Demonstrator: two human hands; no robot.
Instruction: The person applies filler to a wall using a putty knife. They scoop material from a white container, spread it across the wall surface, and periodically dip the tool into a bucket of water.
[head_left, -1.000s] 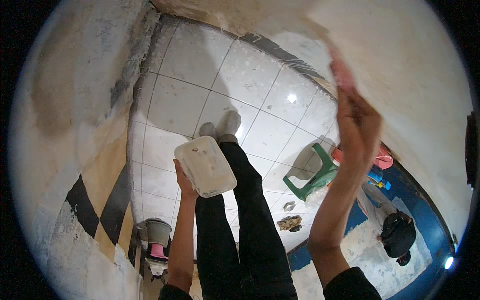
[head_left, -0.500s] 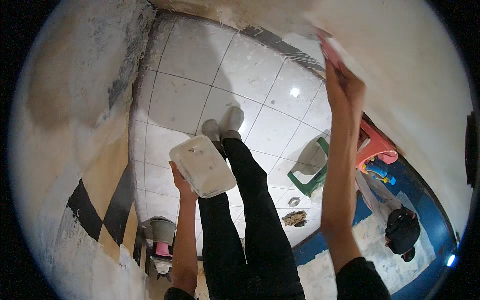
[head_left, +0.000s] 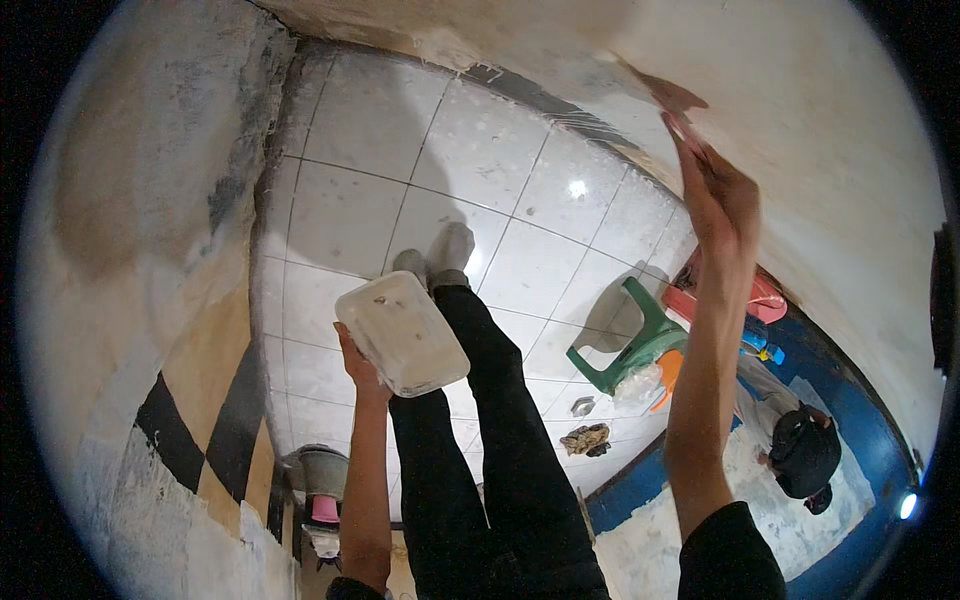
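Note:
My left hand [head_left: 360, 362] grips the side of a white rectangular plastic container [head_left: 403, 330] with whitish material and a small dark lump on it, held above my dark-trousered legs [head_left: 500, 440]. My right hand [head_left: 718, 185] is closed on a pinkish flat tool [head_left: 682, 130], raised against the smeared cream wall [head_left: 820, 170] at upper right. Its fingers hide much of the tool, and a shadow falls beside it on the wall.
On the tiled floor [head_left: 350, 220] are a green plastic stool [head_left: 640, 335] with a bag, a red plastic piece [head_left: 765, 300] and a brown rag [head_left: 585, 440]. A bucket [head_left: 318, 470] stands lower left. A person in dark top [head_left: 808, 450] is at lower right. A patched wall [head_left: 150, 200] rises left.
My right hand moved up and left along the wall, then back rightward and slightly down. The container shifted slightly left. An orange object by the green stool has come into sight.

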